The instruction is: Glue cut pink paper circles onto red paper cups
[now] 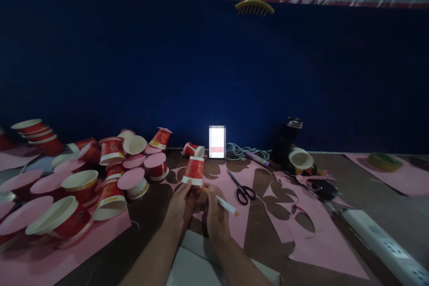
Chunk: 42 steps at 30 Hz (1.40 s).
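A red paper cup (194,168), upside down with its white rim low, is held by my left hand (183,199), whose fingers close on the rim. My right hand (214,214) is closed on a white marker with an orange end (228,206), which points down to the right. The fingertips of both hands meet near the cup's rim, and the marker's other end is partly hidden there. Black scissors (244,191) lie open to the right, on pink paper with cut-out holes (237,228).
Many red cups (80,185), several with pink paper discs, crowd the left. A lit phone (217,142) stands at the back beside a coiled cable (241,151). Rightward are a dark bottle (284,140), a tipped cup (300,159), a tape roll (384,161) and a power strip (385,241).
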Each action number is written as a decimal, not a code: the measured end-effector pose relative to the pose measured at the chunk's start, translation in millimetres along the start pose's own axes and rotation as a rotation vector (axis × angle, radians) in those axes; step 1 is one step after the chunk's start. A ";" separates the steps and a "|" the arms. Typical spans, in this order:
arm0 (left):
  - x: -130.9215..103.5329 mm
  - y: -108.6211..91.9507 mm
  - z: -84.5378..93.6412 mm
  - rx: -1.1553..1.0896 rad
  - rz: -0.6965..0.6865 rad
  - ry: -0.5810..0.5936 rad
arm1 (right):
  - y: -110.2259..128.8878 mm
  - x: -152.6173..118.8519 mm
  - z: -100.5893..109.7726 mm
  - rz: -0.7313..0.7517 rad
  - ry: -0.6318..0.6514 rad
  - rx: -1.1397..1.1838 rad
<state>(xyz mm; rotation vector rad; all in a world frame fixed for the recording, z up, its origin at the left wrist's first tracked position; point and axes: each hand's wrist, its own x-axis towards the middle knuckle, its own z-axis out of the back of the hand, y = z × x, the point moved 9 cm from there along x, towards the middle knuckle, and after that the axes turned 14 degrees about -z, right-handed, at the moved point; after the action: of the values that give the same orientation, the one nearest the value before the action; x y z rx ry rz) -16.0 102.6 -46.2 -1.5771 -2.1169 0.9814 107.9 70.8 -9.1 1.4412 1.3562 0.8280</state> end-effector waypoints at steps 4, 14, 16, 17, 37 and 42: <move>-2.6 -1.5 0.8 0.131 -0.033 0.036 | -8.6 10.8 7.4 -0.114 -0.082 0.063; -9.8 -5.2 -11.1 0.201 -0.039 0.110 | 10.9 10.2 9.4 -0.007 -0.118 -0.025; -8.6 -5.0 -9.4 0.217 -0.042 0.100 | 9.5 10.8 10.7 -0.022 -0.130 -0.036; -8.1 -4.7 -8.4 0.225 -0.041 0.090 | 7.5 11.6 11.7 -0.042 -0.135 -0.027; -10.0 19.6 -6.3 0.354 0.112 0.181 | 5.1 15.6 11.0 -0.038 -0.119 0.038; -12.1 14.9 -11.9 0.439 0.074 0.221 | 10.1 13.2 10.7 0.005 -0.118 0.078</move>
<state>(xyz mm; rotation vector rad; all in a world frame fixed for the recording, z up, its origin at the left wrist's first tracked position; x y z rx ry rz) 6.1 97.6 -46.3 -1.4675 -1.5739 1.1418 123.2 82.5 -4.7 1.5298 1.3081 0.6889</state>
